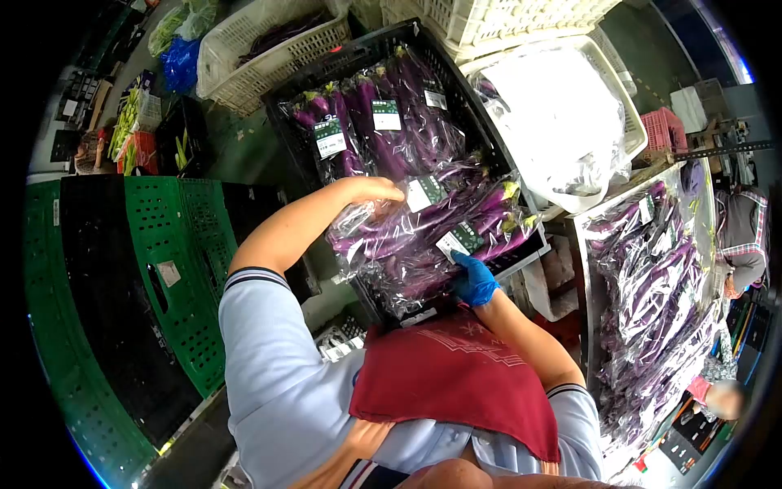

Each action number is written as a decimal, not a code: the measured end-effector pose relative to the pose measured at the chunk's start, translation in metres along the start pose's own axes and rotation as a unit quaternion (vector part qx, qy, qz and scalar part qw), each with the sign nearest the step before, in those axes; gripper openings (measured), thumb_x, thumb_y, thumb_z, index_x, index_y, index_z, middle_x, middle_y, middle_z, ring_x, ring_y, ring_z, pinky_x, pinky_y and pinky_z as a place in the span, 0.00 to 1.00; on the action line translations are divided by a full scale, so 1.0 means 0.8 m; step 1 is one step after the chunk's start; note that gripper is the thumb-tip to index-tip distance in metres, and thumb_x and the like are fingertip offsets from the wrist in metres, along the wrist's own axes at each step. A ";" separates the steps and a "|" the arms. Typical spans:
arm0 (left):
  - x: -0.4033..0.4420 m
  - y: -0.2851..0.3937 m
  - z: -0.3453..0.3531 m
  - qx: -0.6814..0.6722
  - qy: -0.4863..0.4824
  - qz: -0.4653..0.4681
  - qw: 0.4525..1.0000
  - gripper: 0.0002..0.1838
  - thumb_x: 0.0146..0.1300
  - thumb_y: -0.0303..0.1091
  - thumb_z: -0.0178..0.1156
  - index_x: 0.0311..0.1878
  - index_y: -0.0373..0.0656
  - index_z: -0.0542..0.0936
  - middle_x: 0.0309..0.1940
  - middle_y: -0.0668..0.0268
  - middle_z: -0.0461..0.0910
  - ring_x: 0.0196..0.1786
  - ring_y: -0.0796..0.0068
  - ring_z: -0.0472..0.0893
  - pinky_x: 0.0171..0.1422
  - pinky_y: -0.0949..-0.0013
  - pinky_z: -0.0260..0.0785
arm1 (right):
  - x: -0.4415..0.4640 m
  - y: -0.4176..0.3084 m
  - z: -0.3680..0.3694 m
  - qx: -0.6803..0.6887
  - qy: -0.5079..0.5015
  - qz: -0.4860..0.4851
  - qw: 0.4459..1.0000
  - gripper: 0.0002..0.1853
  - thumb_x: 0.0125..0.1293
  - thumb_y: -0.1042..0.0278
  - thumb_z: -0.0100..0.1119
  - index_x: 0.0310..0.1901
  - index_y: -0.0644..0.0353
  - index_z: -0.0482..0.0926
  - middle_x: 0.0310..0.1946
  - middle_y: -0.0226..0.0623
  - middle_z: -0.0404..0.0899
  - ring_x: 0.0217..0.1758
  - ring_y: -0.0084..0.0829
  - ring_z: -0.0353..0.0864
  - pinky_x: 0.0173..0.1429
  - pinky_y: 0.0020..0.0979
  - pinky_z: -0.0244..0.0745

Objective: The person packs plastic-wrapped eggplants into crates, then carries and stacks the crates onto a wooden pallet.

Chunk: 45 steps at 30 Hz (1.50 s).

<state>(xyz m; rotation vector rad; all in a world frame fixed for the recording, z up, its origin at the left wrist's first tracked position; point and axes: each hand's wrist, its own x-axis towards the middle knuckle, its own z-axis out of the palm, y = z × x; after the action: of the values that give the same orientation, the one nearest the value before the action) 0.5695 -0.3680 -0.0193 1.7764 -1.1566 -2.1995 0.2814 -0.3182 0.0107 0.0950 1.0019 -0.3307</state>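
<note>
My blue-gloved right hand [475, 281] rests half-curled against bagged eggplants [383, 244] at the black crate's [482, 110] near end; my bare left hand [375, 191] bends over them, either grip's firmness impossible to tell. Heaped high, slick film could send bags sliding. Farther, green-and-white labels [385, 115] carry unreadably small print.

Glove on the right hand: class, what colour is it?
The glove is bright blue, seen best in the head view, the only one here.
</note>
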 end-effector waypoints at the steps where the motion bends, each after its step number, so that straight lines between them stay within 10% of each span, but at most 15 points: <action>1: -0.003 0.001 -0.004 -0.076 -0.096 -0.037 0.992 0.26 0.52 0.47 0.58 0.44 0.33 0.70 0.37 0.54 0.73 0.39 0.64 0.74 0.40 0.65 0.68 | -0.001 -0.001 0.002 -0.006 -0.003 -0.003 1.000 0.18 0.56 0.68 0.50 0.48 0.62 0.69 0.44 0.43 0.74 0.48 0.42 0.71 0.57 0.44 0.62; 4: -0.003 0.000 0.008 0.072 -0.058 -0.053 0.994 0.32 0.48 0.54 0.61 0.47 0.35 0.72 0.43 0.56 0.73 0.45 0.66 0.72 0.58 0.62 0.53 | 0.003 -0.003 -0.007 -0.044 -0.028 0.002 0.999 0.17 0.56 0.68 0.50 0.48 0.62 0.69 0.43 0.43 0.74 0.46 0.42 0.72 0.55 0.43 0.64; 9: 0.029 -0.030 0.043 -0.075 -0.156 -0.048 0.984 0.33 0.49 0.32 0.64 0.58 0.39 0.61 0.50 0.62 0.69 0.54 0.71 0.66 0.59 0.68 0.56 | -0.044 0.013 0.033 0.008 -0.044 0.083 0.996 0.16 0.57 0.70 0.48 0.48 0.62 0.69 0.44 0.44 0.74 0.46 0.43 0.73 0.52 0.43 0.67; 17: -0.017 0.004 0.051 -0.250 -0.194 0.066 0.946 0.26 0.50 0.24 0.60 0.55 0.38 0.66 0.47 0.64 0.72 0.49 0.75 0.71 0.54 0.72 0.63 | -0.017 0.004 -0.003 0.066 -0.075 0.137 0.986 0.18 0.57 0.74 0.47 0.50 0.67 0.66 0.50 0.48 0.69 0.54 0.45 0.66 0.63 0.44 0.56; 21: 0.023 -0.022 0.054 -0.209 -0.208 0.093 0.951 0.26 0.50 0.25 0.61 0.55 0.39 0.66 0.48 0.65 0.72 0.49 0.76 0.71 0.57 0.74 0.59 | -0.020 -0.003 0.038 -0.027 0.031 0.088 0.995 0.18 0.59 0.69 0.49 0.50 0.65 0.67 0.48 0.46 0.70 0.52 0.42 0.69 0.56 0.40 0.65; 28: 0.019 -0.018 0.045 -0.253 -0.208 0.056 0.943 0.27 0.51 0.31 0.62 0.55 0.38 0.66 0.49 0.65 0.71 0.52 0.75 0.69 0.59 0.72 0.58 | -0.068 -0.014 0.035 -0.189 -0.169 0.257 0.933 0.15 0.59 0.63 0.50 0.44 0.65 0.72 0.39 0.42 0.76 0.42 0.35 0.76 0.46 0.33 0.71; 35: 0.019 -0.025 0.059 -0.194 -0.139 0.141 0.961 0.30 0.50 0.31 0.62 0.57 0.37 0.63 0.50 0.63 0.69 0.52 0.75 0.67 0.58 0.74 0.57 | 0.044 -0.146 0.087 -0.701 0.154 -0.299 0.629 0.15 0.51 0.61 0.58 0.37 0.65 0.76 0.28 0.38 0.79 0.27 0.25 0.74 0.31 0.27 0.69; 41: 0.002 -0.011 0.058 -0.125 -0.035 0.067 0.989 0.31 0.54 0.49 0.57 0.55 0.37 0.65 0.52 0.60 0.68 0.54 0.72 0.66 0.59 0.70 0.55 | 0.196 -0.176 0.040 -0.684 0.181 -0.305 0.638 0.20 0.41 0.58 0.64 0.31 0.64 0.73 0.24 0.43 0.76 0.28 0.29 0.74 0.36 0.32 0.70; 43: 0.003 -0.013 0.050 -0.105 -0.060 0.038 0.992 0.45 0.52 0.67 0.44 0.64 0.42 0.52 0.64 0.52 0.49 0.67 0.59 0.47 0.68 0.52 0.33 | 0.153 -0.193 0.076 -0.703 0.248 -0.354 0.565 0.24 0.36 0.56 0.67 0.31 0.64 0.70 0.27 0.45 0.76 0.32 0.37 0.76 0.37 0.33 0.71; 45: -0.057 0.037 0.043 -0.128 0.012 0.007 0.992 0.31 0.59 0.56 0.47 0.56 0.41 0.66 0.52 0.61 0.69 0.56 0.71 0.66 0.59 0.66 0.57 | 0.150 -0.192 0.084 -0.716 0.259 -0.344 0.549 0.26 0.36 0.58 0.65 0.36 0.63 0.68 0.32 0.52 0.75 0.38 0.49 0.75 0.41 0.39 0.70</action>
<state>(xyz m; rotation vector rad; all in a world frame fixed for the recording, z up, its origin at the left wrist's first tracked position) 0.5431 -0.3489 0.0359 1.6787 -0.8341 -2.1966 0.3468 -0.5069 -0.0424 -1.8773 1.6084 -0.0773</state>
